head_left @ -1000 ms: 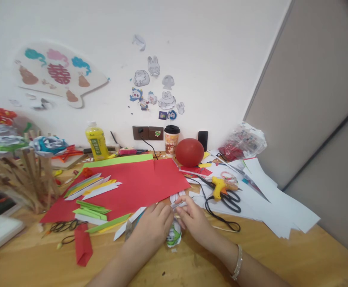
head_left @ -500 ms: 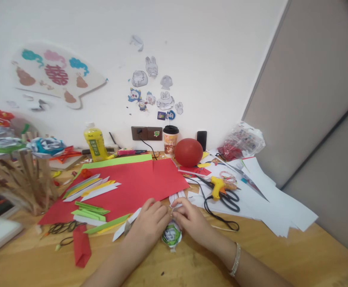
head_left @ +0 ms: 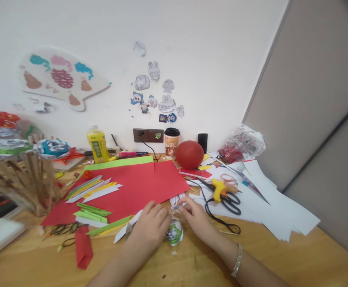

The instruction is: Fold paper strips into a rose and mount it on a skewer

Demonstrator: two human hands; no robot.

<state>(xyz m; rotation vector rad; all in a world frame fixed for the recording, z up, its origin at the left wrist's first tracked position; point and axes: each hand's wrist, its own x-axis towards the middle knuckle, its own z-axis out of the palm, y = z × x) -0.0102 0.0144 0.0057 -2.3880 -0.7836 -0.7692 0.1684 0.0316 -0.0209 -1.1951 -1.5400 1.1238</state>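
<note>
A small round piece of folded green and white paper (head_left: 174, 232) is between my hands near the front of the table. My left hand (head_left: 152, 224) is curled against its left side, with the fingertips largely hidden. My right hand (head_left: 197, 220) pinches a white paper strip (head_left: 176, 207) just above the round piece. Left of my left hand lie loose white, yellow and green strips (head_left: 110, 226). A tiny white scrap (head_left: 174, 253) rests on the wood below the round piece.
Red paper (head_left: 144, 183) with folded strips lies behind my left hand. A yellow glue gun (head_left: 218, 189), black-handled scissors (head_left: 232, 204) and white sheets (head_left: 281, 199) are to the right. A red balloon (head_left: 189, 154), cup (head_left: 171, 144) and yellow bottle (head_left: 98, 145) stand at the back.
My right hand has shifted slightly up and right with the white strip. The round paper piece has turned a little under my left hand, and the scrap now lies apart from it.
</note>
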